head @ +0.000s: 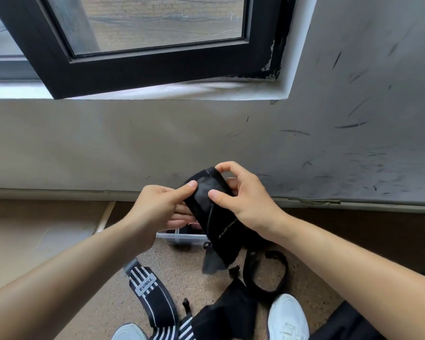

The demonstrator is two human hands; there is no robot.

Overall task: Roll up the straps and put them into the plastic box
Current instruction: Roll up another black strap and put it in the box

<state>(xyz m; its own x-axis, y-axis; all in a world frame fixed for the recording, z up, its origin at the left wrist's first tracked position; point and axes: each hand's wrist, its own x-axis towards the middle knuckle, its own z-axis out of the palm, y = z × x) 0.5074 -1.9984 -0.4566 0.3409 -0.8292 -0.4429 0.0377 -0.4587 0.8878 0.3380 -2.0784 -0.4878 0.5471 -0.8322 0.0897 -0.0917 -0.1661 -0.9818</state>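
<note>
The person is pinching a black strap between both hands. The left hand is curling thumb and fingers round its left edge, and the right hand is gripping its top end. The tail is hanging below the grip, over the plastic box beneath. Nearer the person than the grip, a striped strap and other black straps are lying on the floor.
</note>
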